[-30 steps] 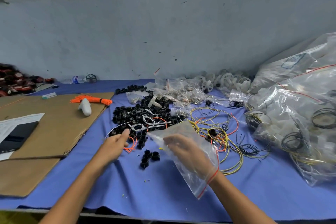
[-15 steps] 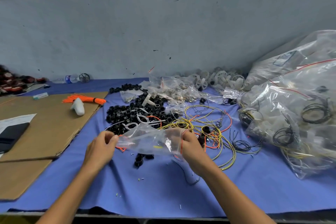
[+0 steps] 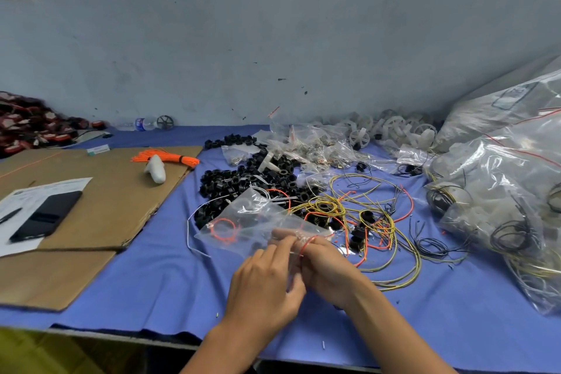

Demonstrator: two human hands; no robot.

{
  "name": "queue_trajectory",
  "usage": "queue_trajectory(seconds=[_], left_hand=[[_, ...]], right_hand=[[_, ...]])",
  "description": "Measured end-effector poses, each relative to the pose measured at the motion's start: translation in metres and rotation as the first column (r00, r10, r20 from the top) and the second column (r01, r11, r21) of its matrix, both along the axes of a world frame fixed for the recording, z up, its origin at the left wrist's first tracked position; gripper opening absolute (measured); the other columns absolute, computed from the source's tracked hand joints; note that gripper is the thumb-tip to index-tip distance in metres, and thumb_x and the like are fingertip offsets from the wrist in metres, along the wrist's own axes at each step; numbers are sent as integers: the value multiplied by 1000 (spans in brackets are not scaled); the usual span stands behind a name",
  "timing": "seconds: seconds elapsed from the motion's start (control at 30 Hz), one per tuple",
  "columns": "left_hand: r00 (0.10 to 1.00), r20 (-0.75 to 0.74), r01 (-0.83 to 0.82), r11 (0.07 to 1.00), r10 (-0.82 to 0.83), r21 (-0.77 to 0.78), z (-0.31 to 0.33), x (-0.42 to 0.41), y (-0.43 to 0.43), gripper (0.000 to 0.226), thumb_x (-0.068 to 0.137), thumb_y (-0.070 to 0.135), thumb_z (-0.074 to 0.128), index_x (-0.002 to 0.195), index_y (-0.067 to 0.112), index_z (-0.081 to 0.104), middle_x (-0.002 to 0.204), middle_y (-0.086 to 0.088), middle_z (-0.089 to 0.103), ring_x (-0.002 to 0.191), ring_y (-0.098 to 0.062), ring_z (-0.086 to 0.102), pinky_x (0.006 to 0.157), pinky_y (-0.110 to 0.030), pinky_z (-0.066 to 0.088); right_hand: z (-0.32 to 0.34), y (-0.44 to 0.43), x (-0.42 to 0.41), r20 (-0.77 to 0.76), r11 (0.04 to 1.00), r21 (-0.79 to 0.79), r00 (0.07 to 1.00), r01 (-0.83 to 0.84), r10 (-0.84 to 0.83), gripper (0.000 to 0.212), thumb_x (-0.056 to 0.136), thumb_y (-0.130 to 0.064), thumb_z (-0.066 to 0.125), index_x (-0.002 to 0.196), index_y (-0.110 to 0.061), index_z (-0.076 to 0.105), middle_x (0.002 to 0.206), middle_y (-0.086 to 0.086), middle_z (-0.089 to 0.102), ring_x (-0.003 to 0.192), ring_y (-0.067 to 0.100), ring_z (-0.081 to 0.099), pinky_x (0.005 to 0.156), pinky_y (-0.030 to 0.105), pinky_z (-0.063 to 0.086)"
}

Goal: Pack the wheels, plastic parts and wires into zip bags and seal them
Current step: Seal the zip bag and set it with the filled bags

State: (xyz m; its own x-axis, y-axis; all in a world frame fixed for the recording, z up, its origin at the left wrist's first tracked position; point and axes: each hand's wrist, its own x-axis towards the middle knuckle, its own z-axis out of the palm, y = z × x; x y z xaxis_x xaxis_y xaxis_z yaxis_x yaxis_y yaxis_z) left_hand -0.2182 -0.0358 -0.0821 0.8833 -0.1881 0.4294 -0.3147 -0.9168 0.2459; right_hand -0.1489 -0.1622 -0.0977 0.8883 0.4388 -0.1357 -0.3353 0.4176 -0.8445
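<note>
Head view:
- 1 s ago only the right hand held the bag, and the left was down by the wheels. 0.5 s ago the bag was stretched between the two hands, held apart.
- Now the left hand (image 3: pixel 264 291) and right hand (image 3: pixel 328 273) are touching, lower centre of the frame. Both pinch the bag (image 3: pixel 243 222) at its red zip strip (image 3: pixel 306 244).
- The bag sticks out up-left from the hands, above the surface (image 3: pixel 151 276), just in front of the wheels (image 3: pixel 249 179).
- An orange loop (image 3: pixel 223 229) shows through the film. Can't tell whether it's inside the bag or under it.
- My read: they're working the bag mouth. Can't tell whether it's being opened or sealed.
- Wheels and wires (image 3: pixel 364 215) are still loose at centre and right-centre, so most of the packing is left.
</note>
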Motion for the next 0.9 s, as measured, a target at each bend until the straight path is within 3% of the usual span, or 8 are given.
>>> queue_trajectory(seconds=[0.17,0.3,0.37,0.5,0.6,0.7,0.8,0.9], left_hand=[[999,35,-9,996,12,-88,-3,3,6,44,87,31,42,130,26,51,111,5,61,99,-22,62,74,-37,50],[948,277,233,937,-159,-259,-13,-10,-2,20,87,16,44,105,21,53,95,7,52,81,-20,57,71,-27,45],[914,329,326,913,-238,-244,-18,-14,-1,19,88,12,46,104,21,50,94,8,48,80,-18,53,73,-25,44],[933,288,280,938,-217,-202,-25,-11,7,17,87,17,51,103,24,47,92,9,47,80,-18,52,67,-31,46],[966,209,192,963,-152,-187,-27,-1,6,23,87,16,57,105,27,48,95,6,52,86,-18,54,64,-37,49],[978,155,173,957,-139,-232,-32,8,0,30,86,10,62,110,26,55,101,2,55,87,-19,57,65,-36,50],[981,140,172,943,-136,-285,-34,13,-4,32,87,10,58,113,29,57,106,2,54,89,-20,61,65,-35,50],[981,140,171,938,-134,-302,-37,14,-6,32,88,14,56,114,32,58,107,4,54,91,-17,62,65,-33,52]], right_hand=[[0,15,3,-70,999,37,997,20,-17,27,89,5,52,104,-5,72,90,15,64,80,21,63,73,29,56],[5,14,8,-134,966,257,989,-17,53,26,88,9,48,88,-9,66,83,7,61,71,18,60,60,26,50],[20,15,0,-32,948,316,999,47,-38,56,99,5,31,65,-8,74,85,4,69,73,11,70,63,15,54],[32,4,16,195,895,407,940,182,-280,31,88,8,51,103,-11,70,92,6,69,89,30,59,75,20,55],[12,-10,17,306,899,18,854,438,-422,36,99,-27,39,112,-6,64,111,11,68,105,24,61,84,34,53],[-9,-9,6,465,825,-302,829,478,-310,25,104,-17,36,121,-12,55,124,18,57,112,29,55,87,33,47],[-7,-5,-25,511,848,-356,842,392,-174,31,94,4,48,82,-19,64,88,9,57,84,15,50,73,33,44],[-18,-11,-52,482,783,-434,849,446,-216,17,93,4,52,83,-3,64,88,16,68,81,14,54,81,42,46]])
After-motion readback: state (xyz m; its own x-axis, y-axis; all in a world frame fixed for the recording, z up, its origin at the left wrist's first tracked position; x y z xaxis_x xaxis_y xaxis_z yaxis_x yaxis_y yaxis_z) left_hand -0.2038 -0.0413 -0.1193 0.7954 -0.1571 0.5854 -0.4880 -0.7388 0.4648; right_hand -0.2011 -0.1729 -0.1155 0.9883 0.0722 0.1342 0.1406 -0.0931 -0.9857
